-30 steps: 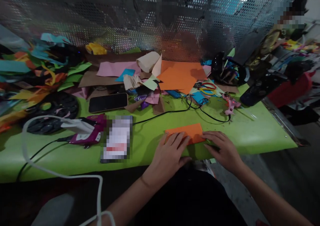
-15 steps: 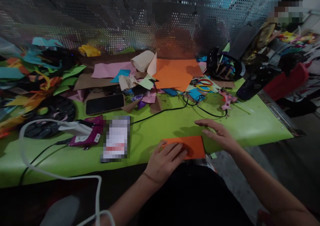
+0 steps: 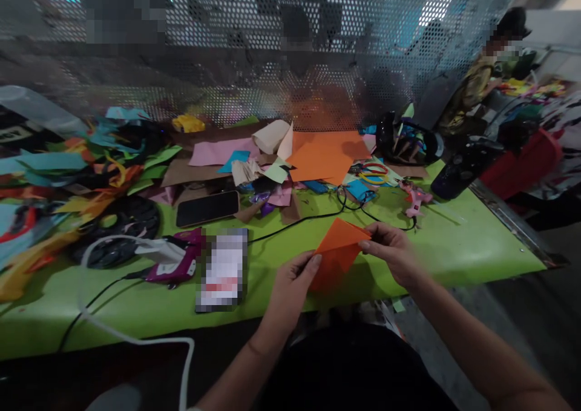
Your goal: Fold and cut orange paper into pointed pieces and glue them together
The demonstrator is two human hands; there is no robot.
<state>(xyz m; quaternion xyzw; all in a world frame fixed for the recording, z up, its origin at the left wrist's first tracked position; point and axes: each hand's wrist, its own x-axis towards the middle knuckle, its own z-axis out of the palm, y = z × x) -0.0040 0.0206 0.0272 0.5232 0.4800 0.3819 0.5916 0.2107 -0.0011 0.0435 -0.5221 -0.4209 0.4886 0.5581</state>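
A folded piece of orange paper [image 3: 336,255] is held tilted above the green tabletop, between both hands. My left hand [image 3: 298,275] pinches its left edge, thumb on top. At the upper right corner, the thumb and fingers of my right hand [image 3: 388,250] are closed on the paper. Behind the hands, a larger orange sheet [image 3: 329,154] lies at the back of the table. A black cord [image 3: 299,217] runs across the tabletop beyond the paper, reaching toward a pink glue gun [image 3: 414,199].
A phone with a lit screen [image 3: 223,270] lies left of my hands, near a purple power strip [image 3: 175,266] with a white cable. Behind them are a dark phone [image 3: 207,209] and paper scraps. A dark bottle [image 3: 465,167] lies right; another person [image 3: 472,84] is beyond.
The orange paper has been lifted off the table and tilted. My right hand has come in and taken its corner; my left hand has gone from lying flat on it to pinching it.
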